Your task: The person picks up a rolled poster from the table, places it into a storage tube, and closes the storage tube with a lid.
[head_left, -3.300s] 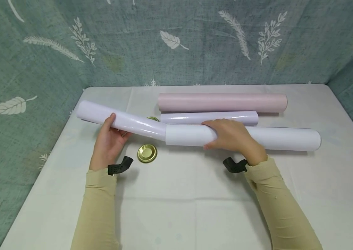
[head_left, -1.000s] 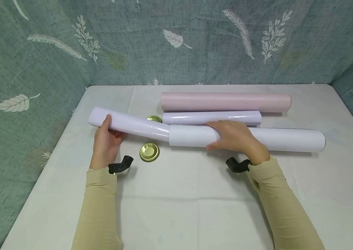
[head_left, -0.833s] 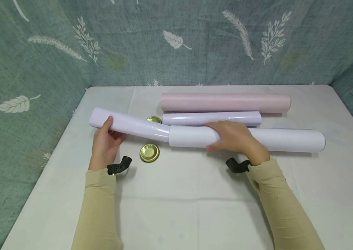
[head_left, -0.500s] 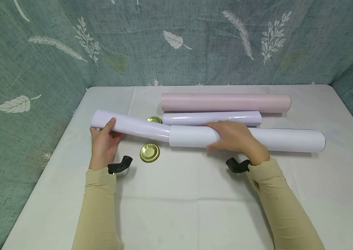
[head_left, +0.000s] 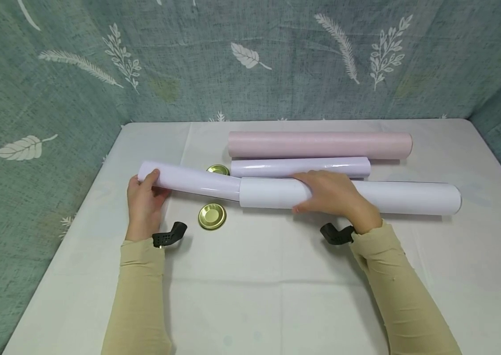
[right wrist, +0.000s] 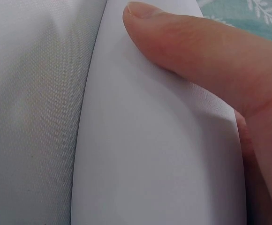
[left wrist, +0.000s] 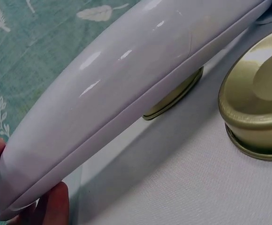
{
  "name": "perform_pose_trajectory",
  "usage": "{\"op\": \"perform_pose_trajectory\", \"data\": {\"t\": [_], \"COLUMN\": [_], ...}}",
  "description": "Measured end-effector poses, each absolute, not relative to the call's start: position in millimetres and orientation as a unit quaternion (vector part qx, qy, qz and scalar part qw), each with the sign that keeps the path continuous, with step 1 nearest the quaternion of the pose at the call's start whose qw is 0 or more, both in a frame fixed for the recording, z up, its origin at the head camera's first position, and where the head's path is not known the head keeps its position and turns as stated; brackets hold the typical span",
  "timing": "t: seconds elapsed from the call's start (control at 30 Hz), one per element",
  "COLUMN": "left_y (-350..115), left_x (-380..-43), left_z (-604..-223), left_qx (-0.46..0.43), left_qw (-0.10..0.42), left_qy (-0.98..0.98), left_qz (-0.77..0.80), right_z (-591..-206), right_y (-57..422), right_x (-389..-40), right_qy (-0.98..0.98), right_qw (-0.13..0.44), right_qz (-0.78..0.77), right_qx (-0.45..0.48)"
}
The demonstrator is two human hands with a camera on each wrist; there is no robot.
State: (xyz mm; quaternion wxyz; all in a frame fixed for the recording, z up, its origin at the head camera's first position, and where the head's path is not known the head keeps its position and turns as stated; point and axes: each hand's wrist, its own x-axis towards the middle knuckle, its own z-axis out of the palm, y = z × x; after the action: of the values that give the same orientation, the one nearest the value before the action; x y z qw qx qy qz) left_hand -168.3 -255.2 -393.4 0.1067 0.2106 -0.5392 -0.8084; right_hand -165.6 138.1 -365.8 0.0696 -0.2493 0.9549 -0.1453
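My left hand [head_left: 144, 204] holds the left end of a glossy pale-lavender roll of sheet [head_left: 192, 181], thumb on top and fingers beneath. The roll slopes down to the right, its right end inside the mouth of a white cardboard tube [head_left: 405, 197]. Over that tube's middle my right hand [head_left: 332, 195] is wrapped, steadying it on the table. In the left wrist view a lengthwise edge shows along the lavender roll [left wrist: 112, 75]. The right wrist view has my thumb lying across the white tube [right wrist: 154, 154]; the other fingers are mostly hidden.
A second lavender roll [head_left: 299, 167] lies behind the white tube, and a thick pink tube [head_left: 321, 145] behind that. One gold metal cap [head_left: 212, 217] sits in front of the held roll; another gold cap [head_left: 218, 169] is partly covered behind it. Patterned green cloth [head_left: 250, 64] hangs beyond.
The lavender roll has slid rightward, further into the white tube, and its left end has lowered slightly. My left hand has shifted its hold toward that end; the right hand stays on the tube.
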Motion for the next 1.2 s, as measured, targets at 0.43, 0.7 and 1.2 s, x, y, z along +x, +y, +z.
{"op": "perform_pose_trajectory", "data": {"t": [0.43,0.7,1.2], "left_y": [-258.2,-258.3,-260.1], "left_x": [-167.9,-166.7,-169.5], "left_z": [-396.8,-394.8,-399.2], "left_qx": [0.205,0.195,0.209], "left_qw": [0.093,0.056,0.03], "left_qy": [-0.531,-0.557,-0.624], "left_qz": [-0.817,-0.805,-0.752], "right_z": [-362.6,-364.0,-364.2], "right_y": [138.3,138.7,138.1], "right_x": [-163.8,-164.5,-165.6], "right_qy": [0.955,0.955,0.955], "right_qw": [0.074,0.069,0.071], "right_qz": [-0.14,-0.138,-0.141], "right_qx": [-0.251,-0.254,-0.253]}}
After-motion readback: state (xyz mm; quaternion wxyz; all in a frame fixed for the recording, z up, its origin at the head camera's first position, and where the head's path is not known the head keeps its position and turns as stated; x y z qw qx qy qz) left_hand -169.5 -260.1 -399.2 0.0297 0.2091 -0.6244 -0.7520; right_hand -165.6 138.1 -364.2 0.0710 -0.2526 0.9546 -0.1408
